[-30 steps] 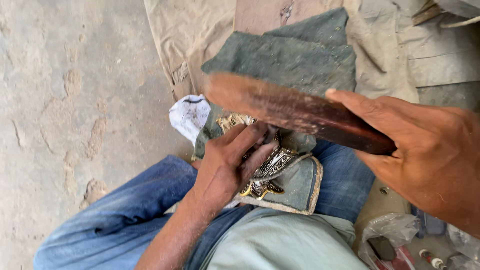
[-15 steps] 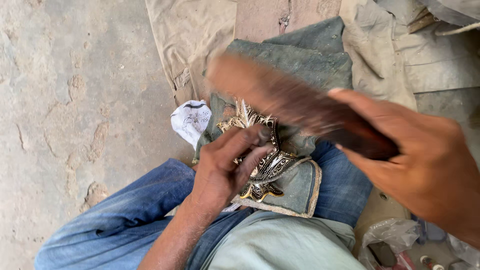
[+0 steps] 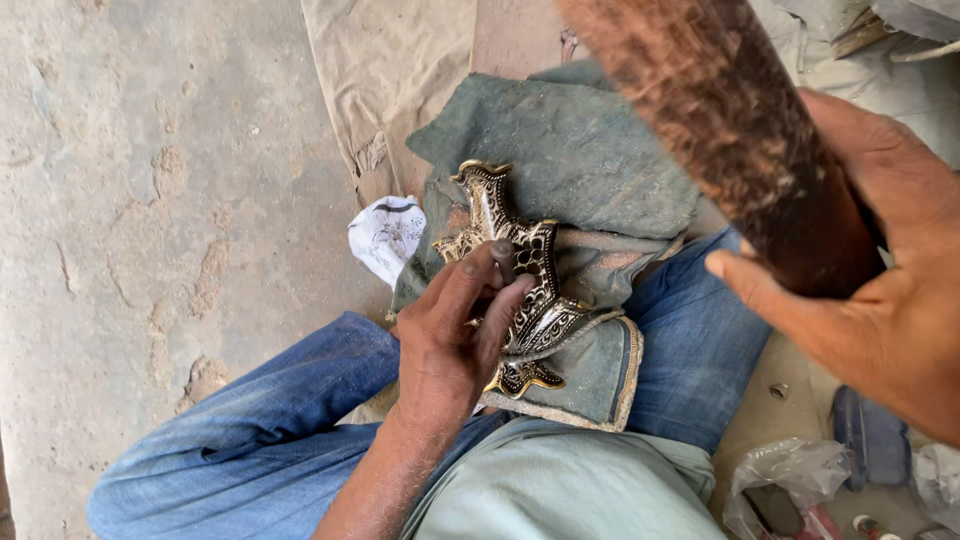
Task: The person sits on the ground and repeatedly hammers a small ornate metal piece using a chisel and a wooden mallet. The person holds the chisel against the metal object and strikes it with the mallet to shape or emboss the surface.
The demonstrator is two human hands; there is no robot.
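An ornate metal piece [image 3: 515,265], dark with gold scrolled edges, lies on a grey-green cloth [image 3: 580,160] spread over my lap. My left hand [image 3: 455,335] presses down on it and pinches a short dark rod-like tool [image 3: 503,262] upright between thumb and fingers, its tip on the metal. My right hand [image 3: 880,300] grips a long, worn brown wooden block [image 3: 730,130], raised at upper right above the cloth, blurred with motion.
I sit on a rough concrete floor [image 3: 150,200] in blue jeans [image 3: 270,430]. A crumpled white paper [image 3: 385,235] lies by the cloth. Beige fabric [image 3: 385,80] is spread behind. A plastic bag [image 3: 790,485] and small items sit at lower right.
The wooden block in my right hand has swung up and to the right, away from the metal piece. My left hand stays on the piece, which now shows more fully.
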